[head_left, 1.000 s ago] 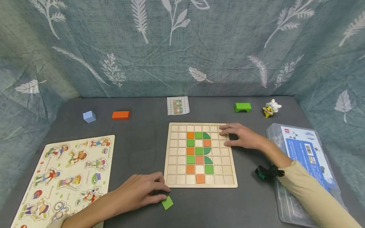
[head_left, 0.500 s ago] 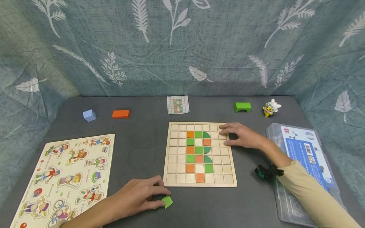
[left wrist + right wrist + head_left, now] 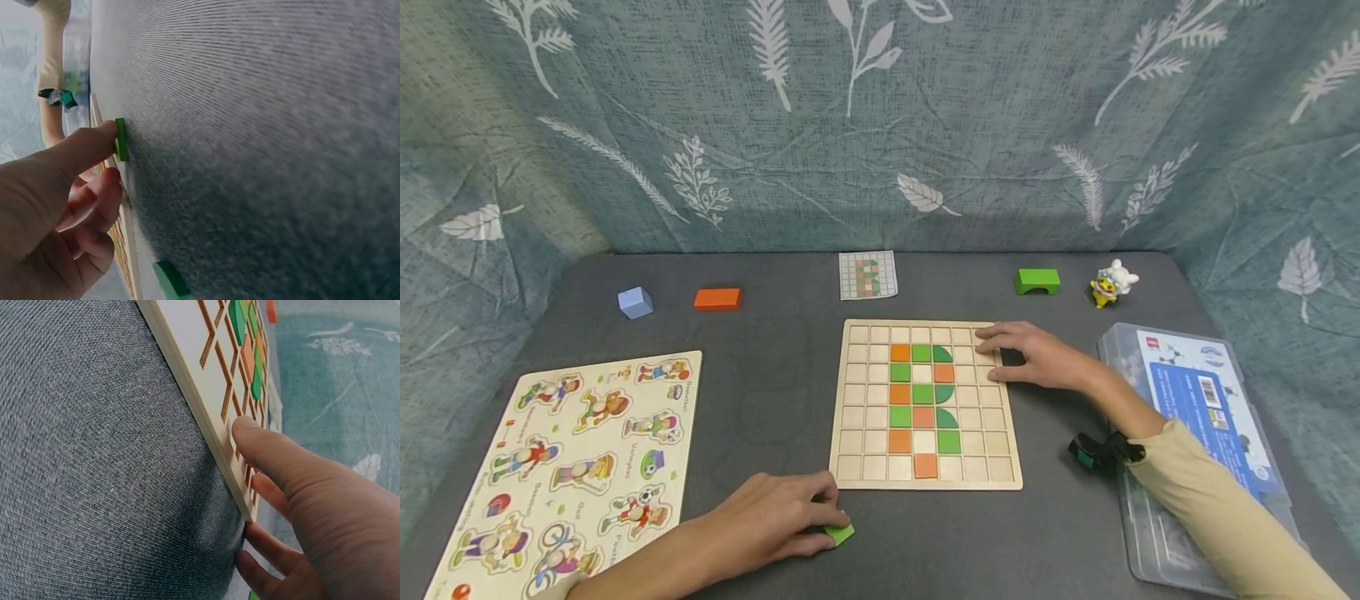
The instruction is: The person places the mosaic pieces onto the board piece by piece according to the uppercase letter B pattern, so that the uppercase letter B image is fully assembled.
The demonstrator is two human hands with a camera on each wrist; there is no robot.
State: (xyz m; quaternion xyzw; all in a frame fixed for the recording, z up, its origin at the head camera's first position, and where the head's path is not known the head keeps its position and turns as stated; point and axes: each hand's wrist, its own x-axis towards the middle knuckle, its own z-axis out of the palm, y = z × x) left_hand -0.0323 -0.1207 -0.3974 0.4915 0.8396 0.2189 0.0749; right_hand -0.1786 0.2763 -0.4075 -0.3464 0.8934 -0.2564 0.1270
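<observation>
My left hand [image 3: 786, 517] is low over the table, in front of the wooden grid board [image 3: 857, 471]. Its thumb and fingers pinch a light green square tile [image 3: 841, 533], which the left wrist view shows edge-on at the thumb tip. Partly hidden by the fingers in the head view, the tile stays near the board's front left corner. My right hand [image 3: 1037, 357] rests on the board's right edge, fingers spread and relaxed. Orange, green and dark green quarter-round tiles fill a column pattern on the board. Another dark green piece [image 3: 170, 280] lies on the table in the left wrist view.
A small pattern card [image 3: 868, 275] lies behind the board. A blue block [image 3: 636, 303], an orange block [image 3: 717, 300], a green arch block [image 3: 1037, 282] and a toy figure [image 3: 1112, 284] line the back. A picture puzzle [image 3: 587, 433] is left, a clear plastic case [image 3: 1157, 533] right.
The left fingers have closed in on the green tile, covering more of it, and its near edge has tipped slightly. The right hand keeps its place on the board.
</observation>
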